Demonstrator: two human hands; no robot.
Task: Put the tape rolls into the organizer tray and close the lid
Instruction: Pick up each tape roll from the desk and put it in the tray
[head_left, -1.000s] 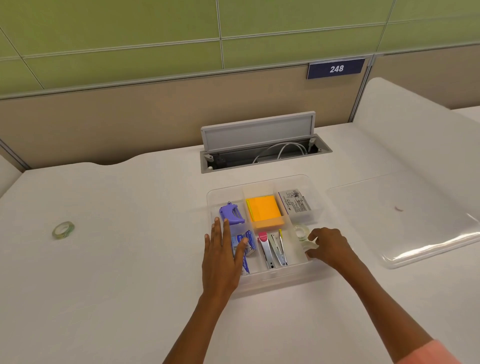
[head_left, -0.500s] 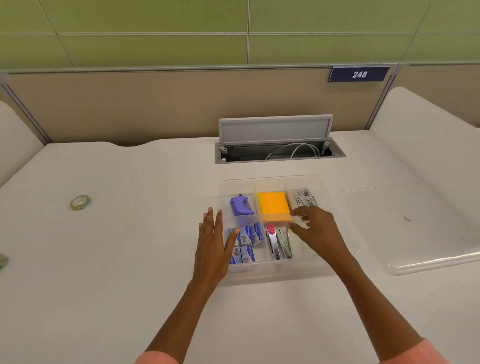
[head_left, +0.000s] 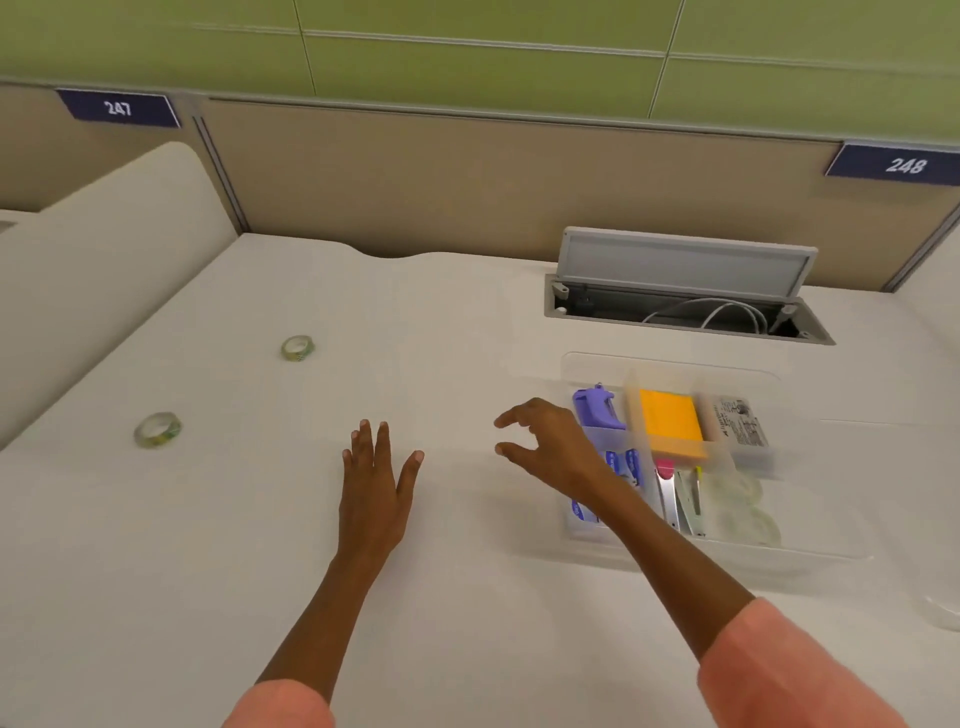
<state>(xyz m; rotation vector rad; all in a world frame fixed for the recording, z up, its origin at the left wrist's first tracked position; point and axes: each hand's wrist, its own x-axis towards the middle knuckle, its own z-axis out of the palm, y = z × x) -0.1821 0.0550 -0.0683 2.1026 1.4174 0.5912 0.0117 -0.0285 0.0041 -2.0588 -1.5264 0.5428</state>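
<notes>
Two green-patterned tape rolls lie on the white desk at the left: one tape roll (head_left: 297, 347) farther back, another tape roll (head_left: 157, 429) nearer the left edge. The clear organizer tray (head_left: 670, 364) sits at the right, with two clear tape rolls (head_left: 740, 506) in its front right compartment. My left hand (head_left: 376, 480) rests flat on the desk, fingers spread, left of the tray. My right hand (head_left: 550, 447) hovers at the tray's left side, thumb and fingers apart and curled, holding nothing. Only a corner of the clear lid (head_left: 943, 616) shows at the right edge.
The tray also holds a purple staple remover (head_left: 597, 410), orange sticky notes (head_left: 670, 423), a staple box (head_left: 740, 428), blue packets and nail clippers. An open cable hatch (head_left: 685, 291) lies behind the tray. A partition wall runs along the back.
The view has swung left, bringing both green tape rolls into sight. Both hands have left the tray and moved left; my right hand, earlier in the front right compartment, is now outside it.
</notes>
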